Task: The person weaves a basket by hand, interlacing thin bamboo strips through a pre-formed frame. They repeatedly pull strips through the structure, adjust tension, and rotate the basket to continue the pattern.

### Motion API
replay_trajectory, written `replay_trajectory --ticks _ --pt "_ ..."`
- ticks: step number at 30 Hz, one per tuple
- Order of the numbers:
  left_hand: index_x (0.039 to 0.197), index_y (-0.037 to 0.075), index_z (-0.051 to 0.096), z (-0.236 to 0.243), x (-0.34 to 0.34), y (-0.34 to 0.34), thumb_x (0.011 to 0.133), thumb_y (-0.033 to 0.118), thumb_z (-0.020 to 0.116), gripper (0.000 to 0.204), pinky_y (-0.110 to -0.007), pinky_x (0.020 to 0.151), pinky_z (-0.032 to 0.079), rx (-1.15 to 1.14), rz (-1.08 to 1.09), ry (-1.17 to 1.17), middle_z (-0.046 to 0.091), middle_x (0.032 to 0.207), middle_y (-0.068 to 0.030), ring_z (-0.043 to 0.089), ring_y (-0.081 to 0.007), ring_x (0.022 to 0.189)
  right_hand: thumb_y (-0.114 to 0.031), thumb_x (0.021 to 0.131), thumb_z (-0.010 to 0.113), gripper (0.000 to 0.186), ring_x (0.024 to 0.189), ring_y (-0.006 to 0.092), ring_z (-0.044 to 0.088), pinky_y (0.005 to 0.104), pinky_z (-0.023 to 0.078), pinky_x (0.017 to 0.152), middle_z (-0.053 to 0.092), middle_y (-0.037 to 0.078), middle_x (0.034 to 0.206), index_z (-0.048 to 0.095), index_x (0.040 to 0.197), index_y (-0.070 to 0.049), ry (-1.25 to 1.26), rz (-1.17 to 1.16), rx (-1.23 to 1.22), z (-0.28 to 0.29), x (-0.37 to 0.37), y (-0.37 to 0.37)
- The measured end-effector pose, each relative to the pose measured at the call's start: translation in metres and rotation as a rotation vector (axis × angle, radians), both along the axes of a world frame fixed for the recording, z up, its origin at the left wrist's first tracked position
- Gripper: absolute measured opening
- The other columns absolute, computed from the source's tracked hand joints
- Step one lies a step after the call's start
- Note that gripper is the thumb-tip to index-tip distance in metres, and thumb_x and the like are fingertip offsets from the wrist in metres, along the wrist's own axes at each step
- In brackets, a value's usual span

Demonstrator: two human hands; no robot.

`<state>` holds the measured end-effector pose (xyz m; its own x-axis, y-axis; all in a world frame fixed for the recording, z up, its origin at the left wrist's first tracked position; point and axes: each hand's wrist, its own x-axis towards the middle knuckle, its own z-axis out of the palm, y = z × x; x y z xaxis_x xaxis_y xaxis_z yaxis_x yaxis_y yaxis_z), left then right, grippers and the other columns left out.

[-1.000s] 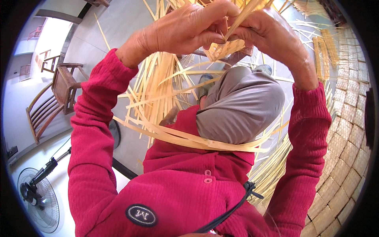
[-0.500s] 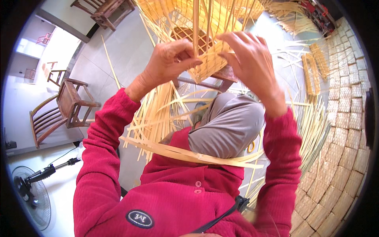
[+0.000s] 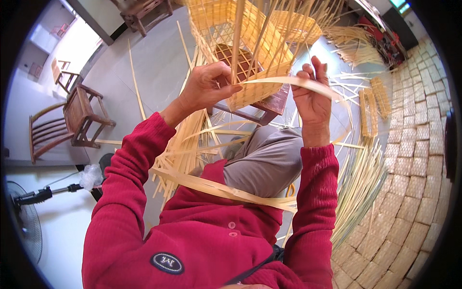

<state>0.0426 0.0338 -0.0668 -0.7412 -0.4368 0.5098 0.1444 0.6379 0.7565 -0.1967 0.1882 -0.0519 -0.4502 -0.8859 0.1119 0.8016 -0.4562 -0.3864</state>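
A woven bamboo basket [image 3: 276, 67] with upright strips rests on a dark red wooden stool [image 3: 273, 107]. At its near corner, my left hand [image 3: 208, 87] is closed, thumb and fingers pinching a pale bamboo strip [image 3: 274, 80] beside a thick upright. From that pinch the strip runs right, across the fingers of my right hand [image 3: 312, 103], then curves downward in a loose loop. My right hand is raised with fingers curled at the strip, a little right of the basket. Another flat bundle of strips [image 3: 219, 187] lies across my lap.
Loose bamboo strips [image 3: 185, 139] spread left of the stool, and a greener pile [image 3: 361, 188] lies at right. Stacked woven pieces [image 3: 409, 178] line the right side. Another basket [image 3: 296, 26] stands behind. Wooden chairs [image 3: 79, 115] and a fan [image 3: 26, 221] are at left.
My right hand has moved from the basket's edge down and right, palm turned up, with the strip now stretched across it. My left hand stays at the corner. The view has shifted slightly.
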Motion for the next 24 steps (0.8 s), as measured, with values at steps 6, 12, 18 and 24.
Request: replay_trajectory --ticks 6,12,18,24 --pt "0.092 0.004 0.066 -0.012 0.001 -0.005 0.083 0.010 0.085 0.022 -0.024 0.061 0.051 0.080 -0.056 0.094 0.063 0.080 -0.0015 0.063 -0.0075 0.068 -0.029 0.100 0.069 0.028 0.072 0.0067 0.061 0.0209 0.052 0.068 0.070 0.004 0.085 0.073 0.113 -0.004 0.945 0.105 0.263 0.051 0.058 -0.007" --pt "0.091 0.005 0.066 -0.017 0.000 -0.009 0.083 0.012 0.085 0.022 -0.026 0.063 0.052 0.109 -0.087 0.137 0.063 0.079 -0.0020 0.062 -0.0096 0.070 -0.023 0.093 0.077 0.040 0.082 0.0069 0.057 0.0228 0.051 0.078 0.069 0.000 0.108 0.068 0.127 -0.004 1.072 0.151 0.271 0.058 0.077 -0.009" --pt "0.092 0.005 0.065 -0.024 -0.005 -0.012 0.084 0.012 0.084 0.021 -0.027 0.063 0.052 0.118 -0.106 0.153 0.063 0.078 -0.0022 0.062 -0.0105 0.069 -0.029 0.094 0.076 0.026 0.084 0.0081 0.053 0.0252 0.045 0.073 0.061 0.000 0.100 0.066 0.090 -0.005 1.272 0.050 0.210 0.054 0.076 -0.011" --pt "0.096 0.002 0.064 -0.019 -0.002 -0.007 0.090 0.004 0.078 0.015 -0.024 0.067 0.047 0.109 -0.114 0.082 0.057 0.086 0.0002 0.056 -0.0061 0.076 -0.024 0.104 0.058 0.025 0.092 0.0114 0.059 0.0291 0.050 0.077 0.064 0.004 0.108 0.065 0.109 -0.001 1.072 -0.261 0.383 0.038 0.081 -0.017"
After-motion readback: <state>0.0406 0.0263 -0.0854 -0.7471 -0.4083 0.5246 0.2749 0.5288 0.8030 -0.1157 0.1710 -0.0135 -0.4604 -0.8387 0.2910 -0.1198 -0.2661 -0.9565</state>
